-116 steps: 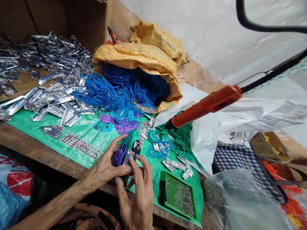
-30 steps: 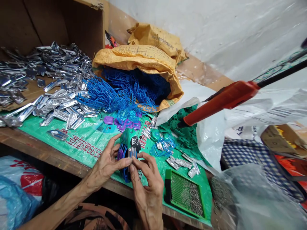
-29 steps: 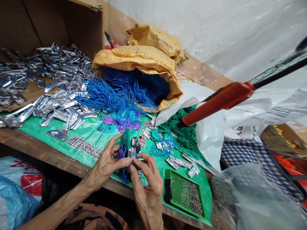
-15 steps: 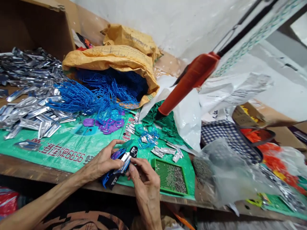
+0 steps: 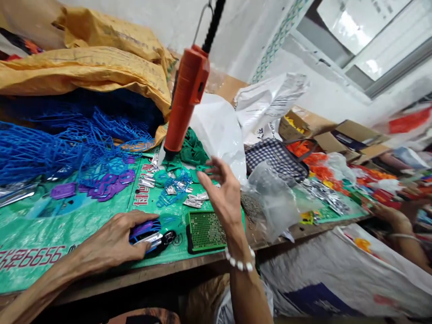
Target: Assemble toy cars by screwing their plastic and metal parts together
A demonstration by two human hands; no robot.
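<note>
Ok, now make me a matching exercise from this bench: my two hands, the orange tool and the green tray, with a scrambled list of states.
1. Your left hand
2. Your right hand
3. Orange tool
4. Green tray

A. Raised, with a white bracelet at the wrist
B. Contains small grey bits
C. Gripping a multicoloured assembly
D. Hanging from a black cord

Pairs: 1-C, 2-A, 3-D, 4-B.

Shiny metal strip (image 5: 153, 241), glossy plastic sheet (image 5: 43, 227); matt wooden edge (image 5: 151, 273)
</note>
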